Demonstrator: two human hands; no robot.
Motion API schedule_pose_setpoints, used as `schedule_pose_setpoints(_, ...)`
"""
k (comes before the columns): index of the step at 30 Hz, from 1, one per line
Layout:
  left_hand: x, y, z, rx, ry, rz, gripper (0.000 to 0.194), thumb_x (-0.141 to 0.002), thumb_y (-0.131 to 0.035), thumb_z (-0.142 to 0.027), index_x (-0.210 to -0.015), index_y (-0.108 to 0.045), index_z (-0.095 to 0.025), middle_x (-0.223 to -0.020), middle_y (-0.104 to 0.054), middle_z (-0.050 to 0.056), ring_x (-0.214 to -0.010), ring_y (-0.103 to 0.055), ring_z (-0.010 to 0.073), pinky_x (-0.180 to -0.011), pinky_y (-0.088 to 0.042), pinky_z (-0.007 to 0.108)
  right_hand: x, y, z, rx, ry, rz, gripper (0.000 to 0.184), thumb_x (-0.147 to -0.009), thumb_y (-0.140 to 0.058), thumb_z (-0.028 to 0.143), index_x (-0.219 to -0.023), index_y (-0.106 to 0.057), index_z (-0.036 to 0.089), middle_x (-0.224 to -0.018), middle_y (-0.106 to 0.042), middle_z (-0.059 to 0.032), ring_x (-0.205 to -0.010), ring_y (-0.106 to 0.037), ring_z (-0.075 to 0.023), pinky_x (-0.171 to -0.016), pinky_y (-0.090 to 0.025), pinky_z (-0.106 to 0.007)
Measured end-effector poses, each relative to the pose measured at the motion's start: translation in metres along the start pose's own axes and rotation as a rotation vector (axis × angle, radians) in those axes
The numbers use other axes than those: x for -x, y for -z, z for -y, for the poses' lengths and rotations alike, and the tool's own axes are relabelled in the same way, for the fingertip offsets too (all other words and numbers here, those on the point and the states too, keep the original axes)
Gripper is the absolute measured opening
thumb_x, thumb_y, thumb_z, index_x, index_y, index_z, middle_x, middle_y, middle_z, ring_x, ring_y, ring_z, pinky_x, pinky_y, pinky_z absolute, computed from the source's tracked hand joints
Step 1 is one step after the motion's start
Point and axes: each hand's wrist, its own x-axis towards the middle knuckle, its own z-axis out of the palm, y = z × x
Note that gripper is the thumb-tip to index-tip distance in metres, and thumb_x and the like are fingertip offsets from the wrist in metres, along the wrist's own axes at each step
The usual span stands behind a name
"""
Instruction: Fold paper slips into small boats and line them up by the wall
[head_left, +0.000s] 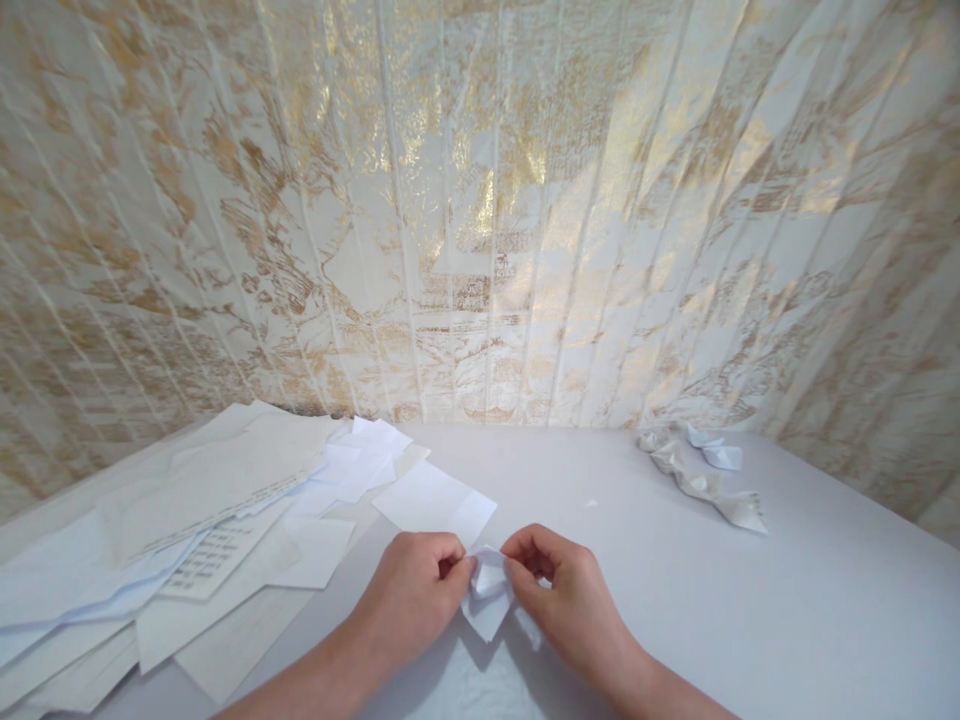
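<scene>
A small folded white paper piece (486, 600) is held between my two hands above the near middle of the table. My left hand (420, 580) pinches its left upper corner between thumb and curled fingers. On the opposite side, my right hand (562, 590) grips the right corner with thumb and index finger. The paper has several creases, with a pointed lower end hanging down. A bit of white paper shows behind it, beside my right hand, partly hidden. Just beyond my left hand lies a flat white sheet (435, 500).
A spread pile of paper sheets (225, 490), some printed, covers the table's left side. At the back right lie a chain of folded paper pieces (697, 485) and smaller folded papers (716, 450). A tiny paper scrap (591, 503) is near the middle. Gold-patterned curtain (487, 250) hangs behind.
</scene>
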Motion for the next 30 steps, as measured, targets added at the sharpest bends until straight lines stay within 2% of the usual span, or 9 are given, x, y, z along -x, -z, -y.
schedule_pose_setpoints(3, 0.002, -0.002, 0.001, -0.072, -0.045, -0.025, 0.028, -0.071, -0.044, -0.028, -0.046, -0.035, -0.019, -0.044, -0.031, -0.007, -0.046, -0.031, 0.0101, -0.047, -0.020, 0.023, 0.001, 0.000, 0.000, 0.009, -0.009, -0.010, 0.014, -0.069, -0.046, 0.009, -0.066, -0.059, 0.014, -0.059, -0.059, -0.0007, -0.055, -0.054, -0.0122, -0.053, -0.043, -0.021)
schedule_pose_setpoints(7, 0.004, -0.004, 0.000, -0.176, -0.113, -0.048, 0.030, -0.073, -0.042, -0.027, -0.047, -0.030, -0.019, -0.045, -0.030, -0.007, -0.047, -0.031, 0.0101, -0.048, -0.019, 0.024, 0.004, 0.002, 0.002, 0.093, 0.128, -0.030, 0.016, -0.069, -0.046, 0.008, -0.068, -0.060, 0.014, -0.064, -0.061, -0.0020, -0.060, -0.055, -0.0130, -0.060, -0.042, -0.022)
schedule_pose_setpoints(9, 0.004, -0.003, 0.000, -0.214, -0.132, -0.054, 0.030, -0.074, -0.040, -0.027, -0.048, -0.029, -0.019, -0.045, -0.030, -0.007, -0.047, -0.032, 0.0100, -0.048, -0.019, 0.023, 0.004, 0.003, 0.002, 0.092, 0.141, -0.024, 0.016, -0.069, -0.046, 0.008, -0.068, -0.061, 0.014, -0.064, -0.061, -0.0021, -0.061, -0.055, -0.0131, -0.060, -0.042, -0.022)
schedule_pose_setpoints(15, 0.002, 0.000, 0.000, -0.208, -0.124, -0.066, 0.031, -0.076, -0.039, -0.028, -0.048, -0.029, -0.019, -0.046, -0.031, -0.006, -0.047, -0.034, 0.0100, -0.047, -0.021, 0.022, -0.005, 0.003, -0.005, -0.144, -0.169, 0.111, 0.012, -0.068, -0.051, 0.018, -0.066, -0.061, 0.012, -0.055, -0.056, 0.0004, -0.049, -0.048, -0.0105, -0.045, -0.035, -0.019)
schedule_pose_setpoints(18, 0.002, -0.001, 0.000, -0.206, -0.121, -0.064, 0.031, -0.075, -0.039, -0.028, -0.048, -0.029, -0.019, -0.046, -0.031, -0.006, -0.046, -0.034, 0.0098, -0.047, -0.021, 0.022, -0.006, 0.002, -0.005, -0.170, -0.215, 0.128, 0.011, -0.067, -0.052, 0.017, -0.065, -0.061, 0.012, -0.051, -0.053, 0.0018, -0.046, -0.046, -0.0097, -0.044, -0.032, -0.019)
schedule_pose_setpoints(21, 0.004, -0.003, -0.003, -0.203, -0.120, -0.064, 0.030, -0.074, -0.039, -0.027, -0.047, -0.028, -0.020, -0.045, -0.031, -0.007, -0.046, -0.034, 0.0096, -0.046, -0.022, 0.022, -0.002, 0.002, -0.002, -0.037, -0.104, 0.086, 0.012, -0.069, -0.049, 0.014, -0.067, -0.061, 0.013, -0.055, -0.056, 0.0000, -0.051, -0.050, -0.0117, -0.048, -0.037, -0.020)
schedule_pose_setpoints(25, 0.006, -0.004, -0.005, -0.177, -0.088, -0.051, 0.028, -0.072, -0.039, -0.025, -0.046, -0.030, -0.020, -0.044, -0.032, -0.007, -0.045, -0.035, 0.0095, -0.045, -0.023, 0.021, 0.006, 0.005, 0.000, 0.255, 0.246, 0.045, 0.017, -0.075, -0.045, 0.010, -0.077, -0.062, 0.015, -0.070, -0.061, -0.0040, -0.063, -0.055, -0.0146, -0.060, -0.041, -0.024)
schedule_pose_setpoints(28, 0.006, -0.001, -0.006, -0.152, -0.077, -0.031, 0.018, -0.069, -0.042, -0.021, -0.050, -0.042, -0.019, -0.047, -0.041, -0.006, -0.047, -0.040, 0.0100, -0.046, -0.026, 0.020, 0.007, 0.008, -0.001, 0.294, 0.260, 0.089, 0.017, -0.076, -0.045, 0.009, -0.081, -0.060, 0.016, -0.070, -0.061, -0.0026, -0.062, -0.056, -0.0138, -0.060, -0.041, -0.023)
schedule_pose_setpoints(30, 0.006, 0.002, -0.007, -0.095, -0.103, -0.005, 0.009, -0.066, -0.044, -0.018, -0.063, -0.052, -0.018, -0.056, -0.050, -0.005, -0.050, -0.044, 0.0100, -0.047, -0.029, 0.019, 0.006, 0.009, -0.001, 0.267, 0.227, 0.150, 0.017, -0.075, -0.046, 0.008, -0.082, -0.059, 0.016, -0.069, -0.061, -0.0006, -0.061, -0.056, -0.0126, -0.059, -0.041, -0.021)
